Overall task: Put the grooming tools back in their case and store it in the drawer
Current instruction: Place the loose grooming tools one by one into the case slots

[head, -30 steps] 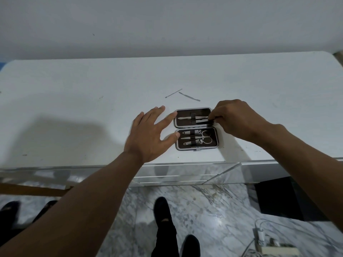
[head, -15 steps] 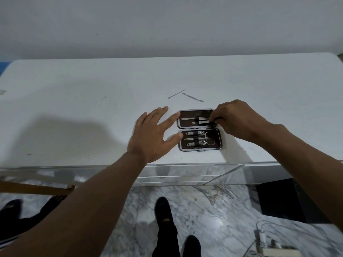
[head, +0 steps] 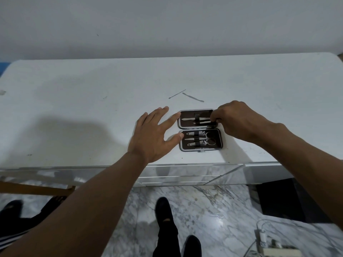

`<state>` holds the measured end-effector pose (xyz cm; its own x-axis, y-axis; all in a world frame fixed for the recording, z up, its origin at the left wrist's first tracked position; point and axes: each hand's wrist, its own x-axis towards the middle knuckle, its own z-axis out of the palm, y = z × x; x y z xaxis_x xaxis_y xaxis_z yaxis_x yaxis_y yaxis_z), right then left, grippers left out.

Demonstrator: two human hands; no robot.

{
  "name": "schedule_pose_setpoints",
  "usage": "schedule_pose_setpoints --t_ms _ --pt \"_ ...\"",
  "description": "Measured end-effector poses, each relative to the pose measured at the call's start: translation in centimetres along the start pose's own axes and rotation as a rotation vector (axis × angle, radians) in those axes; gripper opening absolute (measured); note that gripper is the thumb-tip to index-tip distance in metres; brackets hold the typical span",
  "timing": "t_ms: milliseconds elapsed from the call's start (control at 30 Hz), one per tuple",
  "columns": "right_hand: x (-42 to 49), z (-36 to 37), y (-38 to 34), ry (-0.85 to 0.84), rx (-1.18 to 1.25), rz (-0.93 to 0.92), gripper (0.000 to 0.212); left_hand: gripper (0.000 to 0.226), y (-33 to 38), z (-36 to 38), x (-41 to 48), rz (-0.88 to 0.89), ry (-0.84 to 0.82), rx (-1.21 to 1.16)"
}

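head view: one open case (head: pixel 200 129), two loose tools (head: pixel 193 97) beyond it.

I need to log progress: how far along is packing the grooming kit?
Partly done. The open case already holds several tools. The right hand is seating one in the far half while the left hand steadies the case. Two thin tools still lie loose on the table; closing and stowing remain.

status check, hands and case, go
Left hand open, fingertips steadying case. Right hand pinching a tool into the lid half. Case open on table. Two thin tools loose behind it.
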<state>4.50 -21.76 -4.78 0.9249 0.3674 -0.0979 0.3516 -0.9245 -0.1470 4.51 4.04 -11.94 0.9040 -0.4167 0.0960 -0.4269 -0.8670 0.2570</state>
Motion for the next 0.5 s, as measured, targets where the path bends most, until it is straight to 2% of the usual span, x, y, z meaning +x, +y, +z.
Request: schedule_pose_setpoints --t_ms 500 --pt "0.39 0.76 -0.35 0.058 0.041 -0.057 0.031 0.064 0.1 -0.04 -0.02 -0.005 0.003 -0.001"
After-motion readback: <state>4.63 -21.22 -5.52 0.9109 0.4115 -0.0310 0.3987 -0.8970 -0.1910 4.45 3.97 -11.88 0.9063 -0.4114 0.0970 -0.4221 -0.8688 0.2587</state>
